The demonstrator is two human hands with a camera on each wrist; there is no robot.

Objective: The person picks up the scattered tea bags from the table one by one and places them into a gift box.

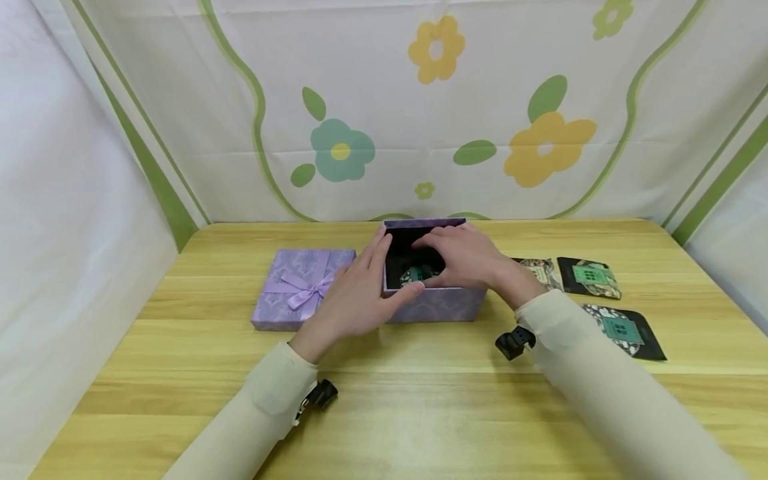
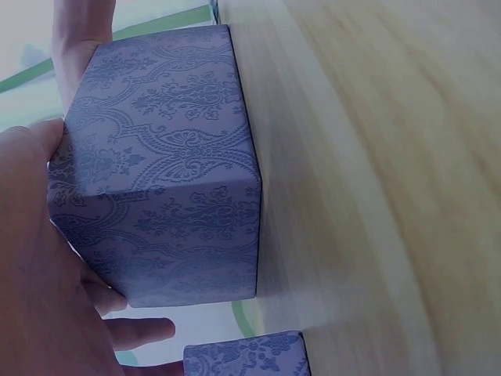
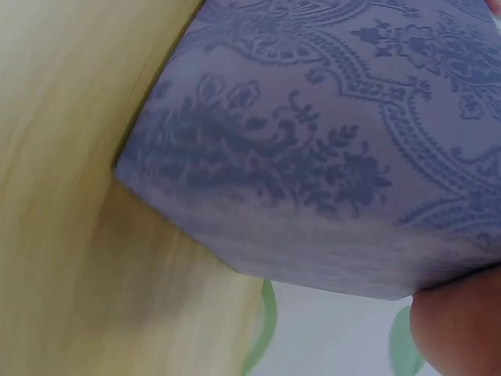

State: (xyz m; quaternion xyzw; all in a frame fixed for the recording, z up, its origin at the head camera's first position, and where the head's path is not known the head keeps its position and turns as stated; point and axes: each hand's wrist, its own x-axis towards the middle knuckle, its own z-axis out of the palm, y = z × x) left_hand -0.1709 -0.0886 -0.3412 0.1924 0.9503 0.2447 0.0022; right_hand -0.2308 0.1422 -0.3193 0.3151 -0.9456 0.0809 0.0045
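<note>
An open purple patterned box (image 1: 441, 307) with a black inside stands on the table. My left hand (image 1: 360, 300) rests against its left side, fingers fairly straight and thumb at the front rim. In the left wrist view, that thumb touches the rim of the box (image 2: 164, 149). My right hand (image 1: 465, 257) reaches into the box from the right, thumb and index finger apart. Beside its thumb, down in the box, shows a small black packet (image 1: 418, 274) with a green label. The other right fingertips are hidden.
The purple lid (image 1: 291, 283) with a lilac ribbon bow lies left of the box. To the right lie three flat packets: one (image 1: 540, 270) partly behind my right wrist, another with a light green label (image 1: 591, 277), and a nearer one (image 1: 624, 331). A flowered curtain (image 1: 384, 100) hangs behind the table.
</note>
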